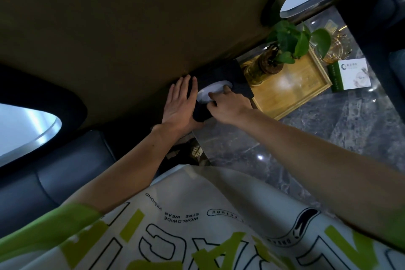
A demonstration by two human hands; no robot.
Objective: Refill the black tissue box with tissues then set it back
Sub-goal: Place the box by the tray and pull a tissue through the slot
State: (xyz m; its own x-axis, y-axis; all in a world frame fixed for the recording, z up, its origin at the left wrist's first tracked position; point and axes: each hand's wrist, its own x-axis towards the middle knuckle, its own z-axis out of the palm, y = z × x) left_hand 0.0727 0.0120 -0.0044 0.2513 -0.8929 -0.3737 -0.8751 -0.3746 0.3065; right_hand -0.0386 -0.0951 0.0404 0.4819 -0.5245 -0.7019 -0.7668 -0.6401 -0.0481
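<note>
The black tissue box (228, 74) stands on the marble table against the brown wall, left of the wooden tray. White tissues (211, 92) show through its oval top opening. My left hand (180, 103) lies flat with straight fingers against the box's left side. My right hand (228, 105) reaches over the box's near end, its fingers curled at the opening and pinching the white tissue there. Part of the box's near end is hidden under my right hand.
A wooden tray (291, 92) right of the box carries a glass vase with a green plant (291, 44). A white and green card box (350, 74) and a glass cup (335, 50) stand further right. The grey marble table (306, 142) stretches toward me; a dark sofa (43, 182) lies left.
</note>
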